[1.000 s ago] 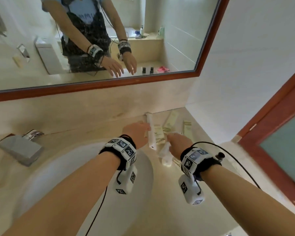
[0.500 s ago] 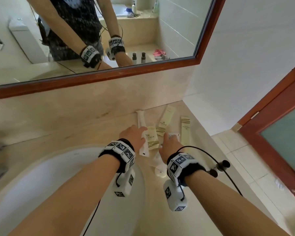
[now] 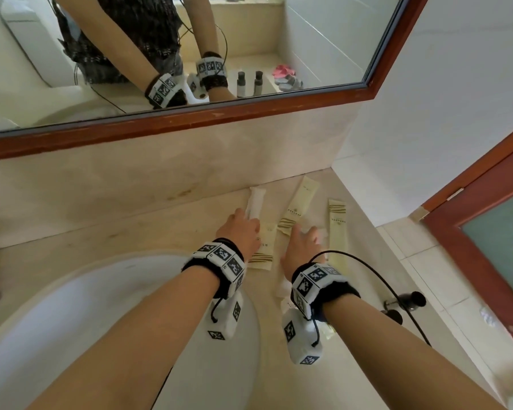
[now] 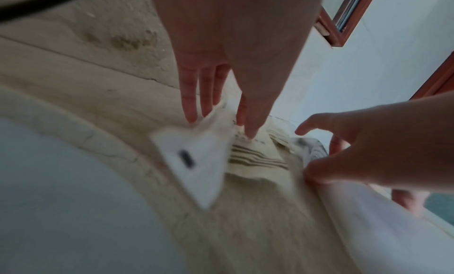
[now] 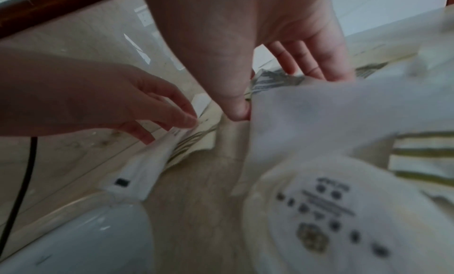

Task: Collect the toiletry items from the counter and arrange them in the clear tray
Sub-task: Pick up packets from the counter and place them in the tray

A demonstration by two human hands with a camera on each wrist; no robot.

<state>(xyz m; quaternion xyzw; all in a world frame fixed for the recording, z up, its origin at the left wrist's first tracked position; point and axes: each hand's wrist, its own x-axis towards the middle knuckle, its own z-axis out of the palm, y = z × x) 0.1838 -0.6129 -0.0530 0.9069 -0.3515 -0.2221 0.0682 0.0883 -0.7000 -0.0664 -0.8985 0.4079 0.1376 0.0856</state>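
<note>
Several flat toiletry packets lie on the beige counter (image 3: 160, 229) by the wall. My left hand (image 3: 240, 229) pinches the far end of a long white packet (image 4: 194, 161), which lies beside a cream striped packet (image 3: 262, 253). My right hand (image 3: 304, 241) holds a wider white packet (image 5: 319, 119) between thumb and fingers. Two more cream packets (image 3: 301, 202) (image 3: 337, 229) lie beyond the hands. A round wrapped item with dark print (image 5: 319, 210) sits under my right wrist. No clear tray shows in any view.
The white basin (image 3: 101, 321) fills the near left. Two small dark-capped bottles (image 3: 409, 300) stand at the counter's right edge, with the floor and a red-framed door (image 3: 486, 232) beyond. A mirror (image 3: 249, 54) hangs over the backsplash.
Both hands have moved forward onto the packets. The left hand slid up the long white packet. The head view has tilted down, so the faucet has left the picture.
</note>
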